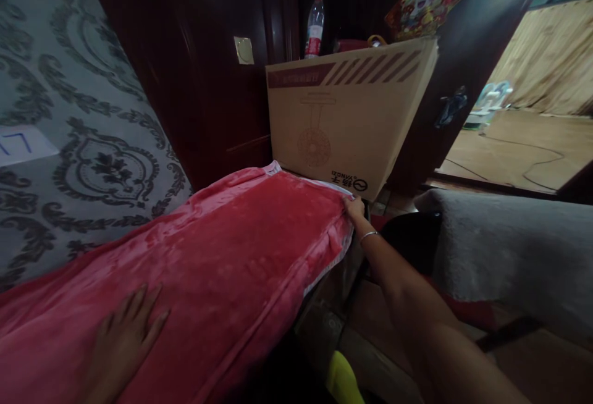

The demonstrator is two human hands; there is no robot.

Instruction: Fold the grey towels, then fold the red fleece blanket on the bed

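Note:
A pinkish-red plush cover (241,237) with a white edging lies spread over a long flat surface along the wall. My left hand (127,336) rests flat on the cover at the lower left, its fingers apart. At the cover's far right corner, beside the cardboard box, my right hand (354,207) is closed on the edge of the cover. A thin bracelet (368,235) circles the right wrist. What lies under the cover is hidden.
Behind the cover's far end stands a cardboard box (347,113) with a plastic bottle (315,26) on or behind its top. A grey fleecy cloth (514,249) drapes something at right. Patterned wallpaper (102,163) borders the left. A doorway opens at upper right.

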